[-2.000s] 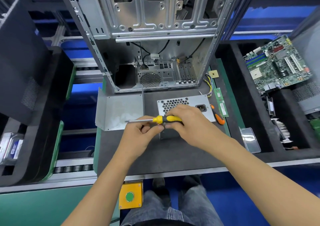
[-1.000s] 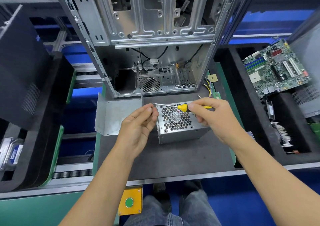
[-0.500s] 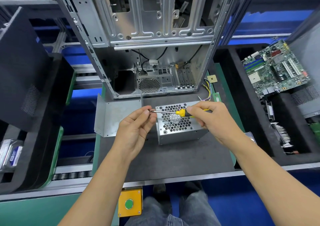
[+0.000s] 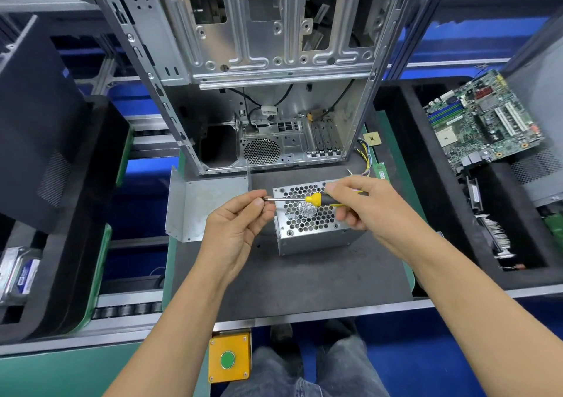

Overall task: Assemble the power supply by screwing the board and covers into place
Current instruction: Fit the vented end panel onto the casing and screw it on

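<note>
The right hand (image 4: 362, 206) grips the yellow-and-black handle of a screwdriver (image 4: 313, 199), held level above the power supply (image 4: 307, 217), while the left hand (image 4: 240, 226) pinches the tip of its shaft between thumb and fingertips. The supply, a silver box with a honeycomb grille on top, sits on the dark mat (image 4: 304, 278) in front of the open case (image 4: 268, 71); a bent metal cover (image 4: 207, 208) lies just left of it, and a motherboard (image 4: 484, 122) rests in the black tray at right
</note>
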`<control>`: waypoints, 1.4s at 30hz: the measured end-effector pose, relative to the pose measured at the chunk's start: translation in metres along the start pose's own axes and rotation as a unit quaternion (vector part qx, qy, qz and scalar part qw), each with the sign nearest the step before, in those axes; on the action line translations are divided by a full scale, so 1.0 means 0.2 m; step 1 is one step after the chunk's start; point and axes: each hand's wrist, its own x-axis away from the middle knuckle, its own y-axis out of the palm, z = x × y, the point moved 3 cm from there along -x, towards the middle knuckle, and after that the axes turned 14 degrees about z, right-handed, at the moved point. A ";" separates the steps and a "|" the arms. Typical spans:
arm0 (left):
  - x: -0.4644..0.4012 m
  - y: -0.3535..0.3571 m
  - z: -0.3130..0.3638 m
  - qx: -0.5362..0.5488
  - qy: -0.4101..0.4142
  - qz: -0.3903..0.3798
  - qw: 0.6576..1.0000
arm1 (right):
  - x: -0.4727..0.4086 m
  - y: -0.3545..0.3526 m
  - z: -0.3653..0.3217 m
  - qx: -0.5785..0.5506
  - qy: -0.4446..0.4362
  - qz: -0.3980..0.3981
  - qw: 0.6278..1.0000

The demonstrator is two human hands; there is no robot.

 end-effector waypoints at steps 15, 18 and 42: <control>0.06 0.10 -0.01 -0.006 0.009 0.018 1.000 | 0.00 0.09 0.00 -0.353 0.075 0.063 0.931; 0.06 0.09 -0.01 -0.022 0.009 0.018 1.000 | 0.01 0.07 0.00 -0.321 0.058 0.048 0.944; 0.07 0.11 0.01 -0.102 0.049 0.038 0.993 | 0.02 -0.28 0.06 -0.108 -0.112 0.254 0.955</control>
